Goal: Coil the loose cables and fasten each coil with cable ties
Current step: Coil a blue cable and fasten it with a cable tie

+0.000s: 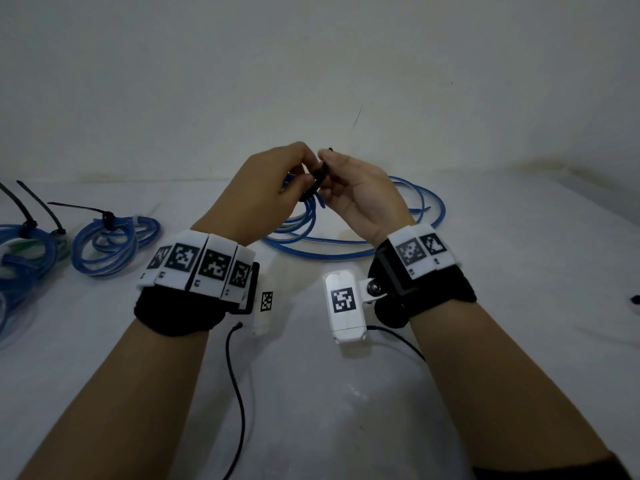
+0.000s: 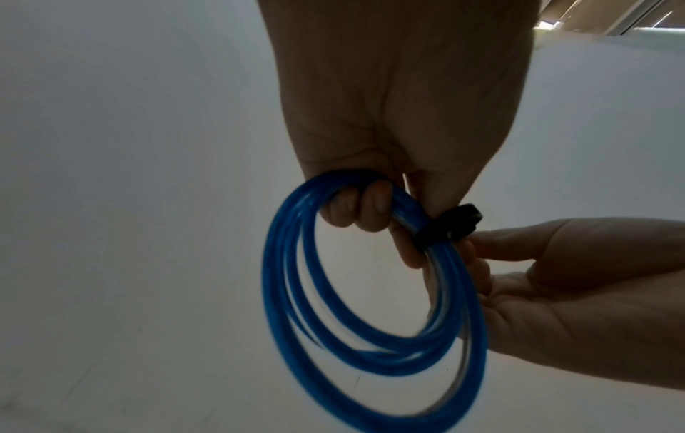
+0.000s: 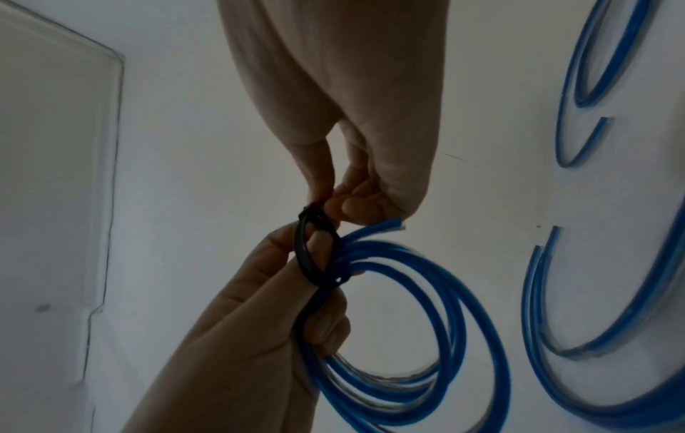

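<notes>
I hold a small coil of blue cable [image 1: 306, 211] above the white table [image 1: 311, 393], in front of me. My left hand [image 1: 299, 169] grips the top of the coil [image 2: 296, 293], its fingers [image 2: 370, 205] curled round the strands. A black cable tie [image 1: 320, 174] is looped round the bundle next to those fingers. My right hand [image 1: 325, 161] pinches the tie [image 3: 315, 231] at its head between thumb and fingertips [image 3: 356, 205]. In the right wrist view the coil [image 3: 444, 307] hangs below the loop with cut ends sticking out.
Two blue coils fastened with black ties [image 1: 104, 247] [image 1: 31, 244] lie at the table's left. Loose blue cables [image 1: 429, 202] [image 3: 578, 337] curve on the table behind and right of my hands. A small dark object [image 1: 635, 299] sits at the right edge. A pale wall rises close behind.
</notes>
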